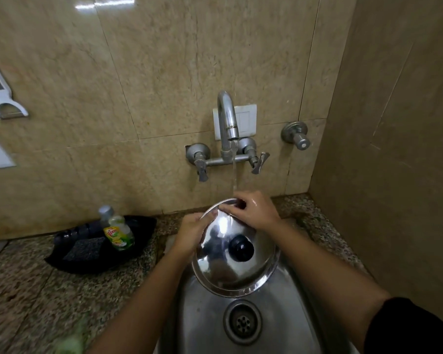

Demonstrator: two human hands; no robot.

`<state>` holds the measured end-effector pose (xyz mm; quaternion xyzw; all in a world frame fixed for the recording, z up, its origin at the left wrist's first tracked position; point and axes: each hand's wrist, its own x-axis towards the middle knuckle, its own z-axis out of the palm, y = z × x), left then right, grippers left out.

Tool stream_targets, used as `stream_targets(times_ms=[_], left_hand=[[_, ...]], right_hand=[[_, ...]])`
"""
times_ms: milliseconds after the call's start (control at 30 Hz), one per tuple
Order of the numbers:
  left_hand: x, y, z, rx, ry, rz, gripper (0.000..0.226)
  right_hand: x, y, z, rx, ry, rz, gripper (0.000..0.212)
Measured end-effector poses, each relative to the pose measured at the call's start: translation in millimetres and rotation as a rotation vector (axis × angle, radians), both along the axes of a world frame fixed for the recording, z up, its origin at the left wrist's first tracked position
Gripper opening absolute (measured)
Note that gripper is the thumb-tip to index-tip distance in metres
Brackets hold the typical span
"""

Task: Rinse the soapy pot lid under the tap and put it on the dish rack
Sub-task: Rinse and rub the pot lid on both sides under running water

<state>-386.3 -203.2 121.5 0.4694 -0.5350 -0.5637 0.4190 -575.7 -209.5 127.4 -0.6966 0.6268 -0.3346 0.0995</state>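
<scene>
Lid (234, 261) knob-up, tilted toward camera; both hands on far rim.

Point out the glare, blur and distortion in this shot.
Head view: glare streaks on the glossy beige wall tiles and a bright patch on the shiny steel pot lid; a green smear blurs the bottom-left corner; wide-angle bending tilts the tile seams outward.

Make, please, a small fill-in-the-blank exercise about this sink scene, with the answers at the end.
1. The tap is ____, and water falls toward the far rim of the pot lid.
2. The knob on the lid is ____ in colour.
3. The left hand and right hand hold the lid above the ____.
4. The soap bottle stands ____ of the sink.

Answers: running; black; sink; left
</scene>
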Motion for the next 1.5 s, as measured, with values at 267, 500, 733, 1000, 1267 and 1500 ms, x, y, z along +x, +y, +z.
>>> stream_targets(times_ms=[267, 500, 733, 1000, 1267, 1500], left_hand=[[0.5, 6.4, -3.5, 0.149, 0.103, 0.005, 0.03], [3.3, 8.7, -27.6, 0.163, 0.259, 0.363, 0.046], [-2.4, 2.1, -33.4, 0.256, 0.48, 0.547, 0.018], [-26.0, -12.0, -27.8, 0.373, 0.459, 0.583, 0.037], [-82.0, -15.9, -10.7, 0.259, 0.261, 0.424, 0.034], [-97.6, -9.8, 3.9, 0.0, 0.061, 0.212, 0.031]], right_hand=[[4.9, 0.3, 5.5, -0.059, 0.149, -0.074, 0.053], [-8.2, 13.4, -30.3, -0.175, -0.08, -0.315, 0.032], [-4.6, 55.4, -80.1, -0.091, 0.083, -0.224, 0.062], [-24.8, 49.4, -64.8, -0.085, 0.087, -0.239, 0.062], [-41.9, 57.6, -50.7, -0.183, 0.02, -0.262, 0.048], [-48.2, 61.5, -43.3, -0.33, -0.104, -0.311, 0.043]])
